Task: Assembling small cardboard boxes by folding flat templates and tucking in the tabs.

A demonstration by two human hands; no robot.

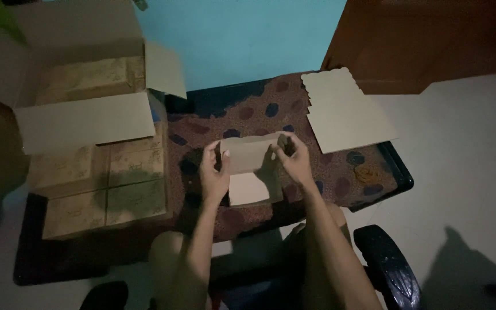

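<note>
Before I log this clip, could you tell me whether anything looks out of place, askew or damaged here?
Nothing looks damaged or spilled. Both hands, left hand and right hand, hold a folded card piece over the patterned table. The stack of flat card sheets overhangs the table's far right edge, and the open box sits at left.

Dim rm: teal wall (248,40), pale floor (466,172).

1. Open carton (81,120): left on the desk, tan, flaps spread.
2. Patterned boxes (104,189): beige, packed inside and before it.
3. Flat blanks (345,112): pale, scalloped top, stacked at right.
4. Half-folded box (251,166): tan, centre, held in both hands.
</note>
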